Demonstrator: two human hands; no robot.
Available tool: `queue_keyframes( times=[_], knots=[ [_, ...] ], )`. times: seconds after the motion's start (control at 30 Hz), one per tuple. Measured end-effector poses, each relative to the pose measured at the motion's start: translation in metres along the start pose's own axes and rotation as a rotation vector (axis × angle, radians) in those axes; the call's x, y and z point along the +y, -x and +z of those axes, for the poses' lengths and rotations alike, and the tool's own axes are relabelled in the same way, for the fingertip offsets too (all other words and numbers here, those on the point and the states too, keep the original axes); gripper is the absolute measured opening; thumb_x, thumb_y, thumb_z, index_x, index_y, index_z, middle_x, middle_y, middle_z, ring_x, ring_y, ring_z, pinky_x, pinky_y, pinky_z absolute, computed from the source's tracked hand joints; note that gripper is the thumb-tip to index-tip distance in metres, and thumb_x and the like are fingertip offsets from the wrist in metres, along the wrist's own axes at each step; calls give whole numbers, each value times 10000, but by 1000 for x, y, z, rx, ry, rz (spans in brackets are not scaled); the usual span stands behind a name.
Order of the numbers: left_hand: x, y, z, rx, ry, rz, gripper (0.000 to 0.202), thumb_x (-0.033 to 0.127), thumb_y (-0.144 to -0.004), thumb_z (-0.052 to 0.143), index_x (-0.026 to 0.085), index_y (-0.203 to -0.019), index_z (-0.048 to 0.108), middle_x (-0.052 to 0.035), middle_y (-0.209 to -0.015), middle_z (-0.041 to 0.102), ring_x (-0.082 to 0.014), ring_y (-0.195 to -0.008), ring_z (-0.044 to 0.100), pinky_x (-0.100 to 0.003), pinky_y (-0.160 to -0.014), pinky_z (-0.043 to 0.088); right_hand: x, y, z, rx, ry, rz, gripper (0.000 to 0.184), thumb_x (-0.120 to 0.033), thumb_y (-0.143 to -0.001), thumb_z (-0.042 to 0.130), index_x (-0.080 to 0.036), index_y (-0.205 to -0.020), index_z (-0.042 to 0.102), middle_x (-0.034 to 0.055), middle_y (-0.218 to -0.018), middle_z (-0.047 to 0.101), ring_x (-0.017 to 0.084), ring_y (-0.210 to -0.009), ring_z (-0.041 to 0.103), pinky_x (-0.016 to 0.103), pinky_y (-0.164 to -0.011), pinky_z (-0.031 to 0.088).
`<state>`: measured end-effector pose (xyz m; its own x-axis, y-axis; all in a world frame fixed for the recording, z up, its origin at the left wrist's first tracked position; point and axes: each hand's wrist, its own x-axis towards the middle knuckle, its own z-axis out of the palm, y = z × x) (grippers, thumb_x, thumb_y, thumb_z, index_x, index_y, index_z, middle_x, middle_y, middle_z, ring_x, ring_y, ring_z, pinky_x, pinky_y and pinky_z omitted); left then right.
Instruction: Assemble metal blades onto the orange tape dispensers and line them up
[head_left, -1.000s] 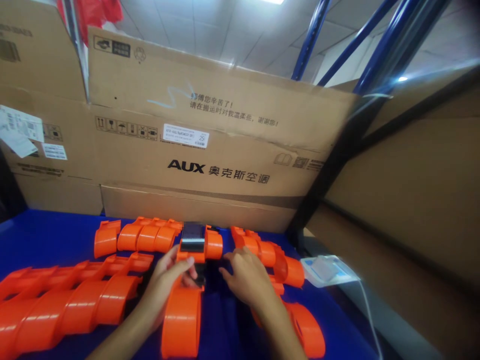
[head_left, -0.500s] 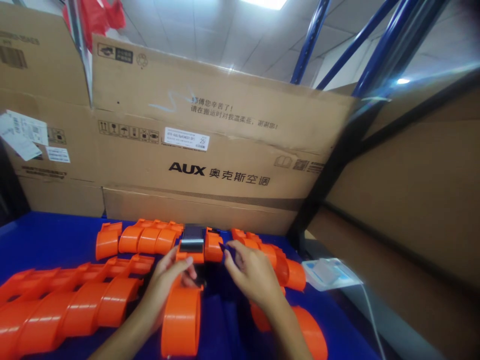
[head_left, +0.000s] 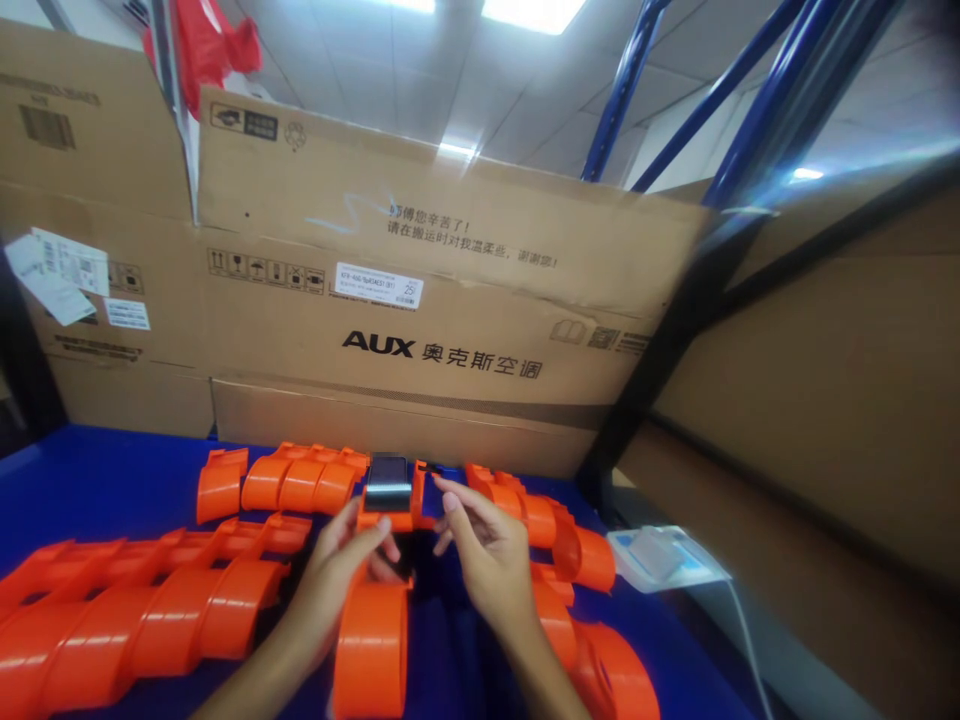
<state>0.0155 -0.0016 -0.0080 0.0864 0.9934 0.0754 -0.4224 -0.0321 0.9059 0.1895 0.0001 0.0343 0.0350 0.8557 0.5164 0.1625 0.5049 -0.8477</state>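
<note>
Held in my left hand (head_left: 349,555) is an orange plastic holder (head_left: 386,521), with the thumb on its front edge. A dark, shiny rectangular panel (head_left: 388,482) tilts up on top of it. My right hand (head_left: 487,535) is just to the right, thumb and index finger drawn together beside an upright orange piece (head_left: 418,495). Whatever lies between those fingertips is too small to make out. A small black part (head_left: 429,468) shows just beyond them. Below my left hand stands an orange ring-shaped holder (head_left: 371,650).
Rows of orange curved holders lie at left (head_left: 169,625), back left (head_left: 300,485) and right (head_left: 536,520) on the blue surface (head_left: 142,480). A white tray-like object with a cable (head_left: 667,560) sits at right. Cardboard (head_left: 450,415) walls the back; a dark post (head_left: 637,400) rises right.
My right hand has shifted slightly left, its fingers closer to the upright orange piece. The dark blue bit seen at its fingertips no longer shows. My left hand keeps its hold; the view has tilted slightly.
</note>
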Motion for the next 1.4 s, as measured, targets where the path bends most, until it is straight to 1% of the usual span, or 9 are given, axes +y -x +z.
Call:
queue_keyframes(
  times=[0.17, 0.23, 0.33, 0.5, 0.7, 0.87, 1.0, 1.13, 1.4],
  knots=[
    [1, 0, 2, 15, -27, 26, 325, 454, -829, 724, 191, -997, 636, -9, -754, 682, -138, -557, 661, -228, -551, 499, 7, -2, 11, 87, -251, 6, 343, -349, -872, 717, -239, -1159, 566, 27, -861, 688, 167, -669, 695, 297, -643, 604],
    [2, 0, 2, 14, -36, 24, 323, 458, -838, 713, 196, -1006, 625, 1, -758, 676, -135, -556, 664, -228, -551, 498, 10, -2, 14, 67, -326, 23, 353, -334, -850, 746, -243, -1131, 553, 28, -882, 690, 169, -703, 705, 295, -676, 603],
    [1, 0, 1, -3, -62, 27, 312, 457, -868, 681, 200, -1028, 606, 17, -755, 661, -133, -562, 667, -240, -574, 513, 13, -1, 15, 16, -339, 55, 250, -325, -845, 752, -229, -1012, 592, 24, -856, 699, 171, -738, 711, 292, -732, 593],
    [0, 2, 2, -24, -99, 21, 324, 448, -883, 667, 198, -1073, 585, 30, -730, 643, -127, -553, 656, -256, -598, 531, 12, 1, 15, 50, -229, 61, 172, -299, -840, 761, -210, -901, 626, 28, -848, 696, 184, -850, 708, 261, -767, 557],
    [0, 0, 2, -23, -97, 20, 333, 440, -880, 674, 195, -1082, 578, 34, -722, 632, -143, -582, 673, -269, -605, 540, 12, 11, 22, 0, -150, 53, 186, -334, -893, 703, -234, -934, 553, 25, -844, 705, 184, -769, 711, 261, -685, 557],
    [0, 0, 1, -6, -92, 32, 339, 446, -878, 677, 189, -1081, 587, 30, -720, 629, -141, -576, 660, -264, -579, 539, 13, 13, 17, -93, 83, -67, 123, -300, -936, 628, -236, -887, 535, 40, -876, 698, 194, -791, 697, 302, -744, 555],
    [2, 2, 2, -20, -86, 31, 333, 443, -880, 676, 191, -1078, 588, 27, -721, 629, -150, -587, 667, -272, -585, 551, 10, 8, 8, -170, 316, -211, 165, -248, -949, 577, -224, -795, 524, 47, -860, 650, 192, -794, 625, 299, -733, 502],
    [1, 2, 2, -49, -81, 23, 336, 422, -881, 679, 189, -1105, 589, 26, -715, 628, -141, -580, 656, -268, -592, 557, 9, 4, 2, -268, 372, -289, 158, -208, -960, 529, -223, -806, 495, 56, -895, 622, 190, -803, 580, 300, -729, 466],
    [4, 2, 4, -67, -83, 30, 321, 403, -867, 700, 190, -1084, 597, 35, -709, 604, -132, -574, 623, -272, -603, 570, 10, 2, -4, -328, 456, -343, 202, -209, -964, 510, -231, -777, 436, 18, -786, 536, 175, -720, 512, 282, -656, 397]
  ],
)
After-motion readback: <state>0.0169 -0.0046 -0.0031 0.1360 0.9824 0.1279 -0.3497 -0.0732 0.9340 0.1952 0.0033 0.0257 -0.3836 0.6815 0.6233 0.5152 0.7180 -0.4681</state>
